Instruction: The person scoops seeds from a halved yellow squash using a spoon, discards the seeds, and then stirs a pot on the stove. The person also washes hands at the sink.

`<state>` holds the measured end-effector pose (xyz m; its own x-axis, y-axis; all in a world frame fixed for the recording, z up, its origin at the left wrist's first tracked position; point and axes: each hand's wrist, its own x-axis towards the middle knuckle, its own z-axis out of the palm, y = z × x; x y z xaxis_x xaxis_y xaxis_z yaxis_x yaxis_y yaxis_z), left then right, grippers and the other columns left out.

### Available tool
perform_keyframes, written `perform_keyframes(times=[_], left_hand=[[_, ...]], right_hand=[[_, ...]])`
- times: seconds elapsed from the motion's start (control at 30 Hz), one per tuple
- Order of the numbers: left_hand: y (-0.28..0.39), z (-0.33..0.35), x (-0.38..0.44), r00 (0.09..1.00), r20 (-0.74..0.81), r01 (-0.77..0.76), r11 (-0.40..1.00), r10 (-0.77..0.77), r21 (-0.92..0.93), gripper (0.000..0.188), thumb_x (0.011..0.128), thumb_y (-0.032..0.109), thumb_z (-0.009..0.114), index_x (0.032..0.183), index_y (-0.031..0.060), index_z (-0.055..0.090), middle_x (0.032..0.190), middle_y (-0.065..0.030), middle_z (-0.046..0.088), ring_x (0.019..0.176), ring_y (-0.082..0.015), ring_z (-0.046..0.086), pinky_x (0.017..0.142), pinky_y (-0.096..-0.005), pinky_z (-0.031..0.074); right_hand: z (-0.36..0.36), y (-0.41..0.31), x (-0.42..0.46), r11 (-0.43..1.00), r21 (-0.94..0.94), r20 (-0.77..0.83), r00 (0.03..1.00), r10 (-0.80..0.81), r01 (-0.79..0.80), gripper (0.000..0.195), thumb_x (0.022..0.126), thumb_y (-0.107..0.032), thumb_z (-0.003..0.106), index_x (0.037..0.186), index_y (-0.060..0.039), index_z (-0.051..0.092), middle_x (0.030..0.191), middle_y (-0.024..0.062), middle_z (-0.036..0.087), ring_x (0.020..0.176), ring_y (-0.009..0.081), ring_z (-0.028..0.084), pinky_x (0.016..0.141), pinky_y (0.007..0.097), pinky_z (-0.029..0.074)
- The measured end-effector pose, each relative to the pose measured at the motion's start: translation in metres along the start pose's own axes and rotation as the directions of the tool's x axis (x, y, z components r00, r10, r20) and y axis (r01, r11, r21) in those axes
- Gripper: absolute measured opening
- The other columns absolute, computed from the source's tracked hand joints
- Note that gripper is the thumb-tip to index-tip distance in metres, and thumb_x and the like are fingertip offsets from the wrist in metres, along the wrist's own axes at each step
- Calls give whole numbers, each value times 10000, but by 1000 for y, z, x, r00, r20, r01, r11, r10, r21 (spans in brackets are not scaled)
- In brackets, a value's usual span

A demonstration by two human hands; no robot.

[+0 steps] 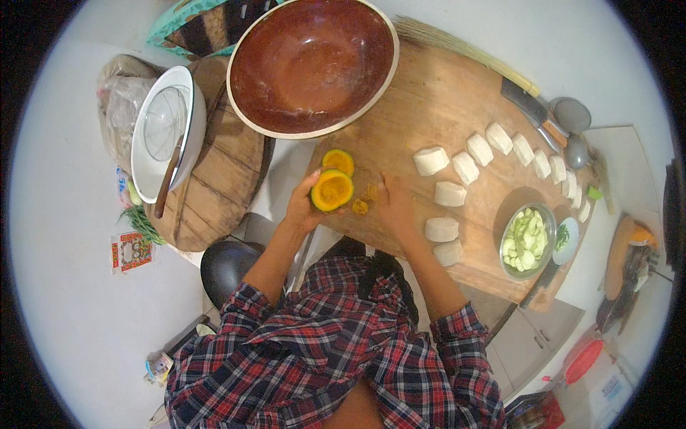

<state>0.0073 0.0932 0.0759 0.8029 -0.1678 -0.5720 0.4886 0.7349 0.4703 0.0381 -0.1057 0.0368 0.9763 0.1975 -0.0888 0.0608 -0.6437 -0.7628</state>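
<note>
My left hand (304, 201) grips a hollowed half of a green-skinned pumpkin (332, 191), its orange cut face turned up. Just beyond it, another pumpkin half (339, 160) is partly hidden, near the edge of the wooden board (386, 145). Scooped pumpkin pulp (360, 206) lies on the wood between my hands. Beside that pulp is my right hand (397, 201), blurred, so I cannot tell whether its fingers hold anything. Several pale dough pieces (450, 193) lie to the right of it in a curved row.
A large brown basin (316, 64) stands at the back. On the right are a bowl of sliced green vegetable (525, 241), a small dish of chopped greens (564, 238) and a cleaver (528, 104). At left, a white enamel basin (195, 123) rests on a round wooden lid (225, 187).
</note>
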Motion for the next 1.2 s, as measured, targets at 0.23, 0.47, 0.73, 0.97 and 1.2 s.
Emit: perform_keyframes(times=[0.23,0.47,0.73,0.97,1.2], left_hand=[[-1,8,3,998,14,-67,977,65,205,380,892,218,529,1230,53,474,1146,-110,545,1020,-215,563,777,-382,525],[-22,7,15,955,-80,-238,902,284,359,358,867,144,595,1199,33,522,1133,-87,543,1014,-171,541,870,-278,454],[-33,-4,3,908,-13,-254,575,419,778,324,838,122,603,1150,41,572,1131,-83,547,1007,-170,538,896,-286,427],[-27,-21,14,955,38,-281,848,295,449,368,859,146,512,1211,38,499,1146,-142,563,1038,-239,572,863,-346,502],[-20,-6,11,980,95,-179,983,174,49,383,868,146,472,1233,31,459,1164,-146,539,1035,-237,563,922,-332,453]], right_hand=[[-42,-64,-12,920,-266,329,924,-193,287,343,817,-131,522,1136,-6,545,1000,209,587,890,356,607,799,440,490],[5,-57,-8,773,-504,373,904,-207,385,290,790,-123,536,1009,54,604,978,195,602,844,334,642,688,449,528],[0,-49,-8,957,-222,540,841,-39,187,216,771,-146,537,837,17,660,789,246,637,762,348,650,673,440,521],[-40,-65,18,996,-43,675,737,-29,78,267,800,-237,548,830,1,666,774,219,638,732,373,626,644,444,488],[-48,-85,11,906,-293,497,858,-129,306,222,767,-196,571,779,5,665,746,201,646,699,351,640,633,439,504]])
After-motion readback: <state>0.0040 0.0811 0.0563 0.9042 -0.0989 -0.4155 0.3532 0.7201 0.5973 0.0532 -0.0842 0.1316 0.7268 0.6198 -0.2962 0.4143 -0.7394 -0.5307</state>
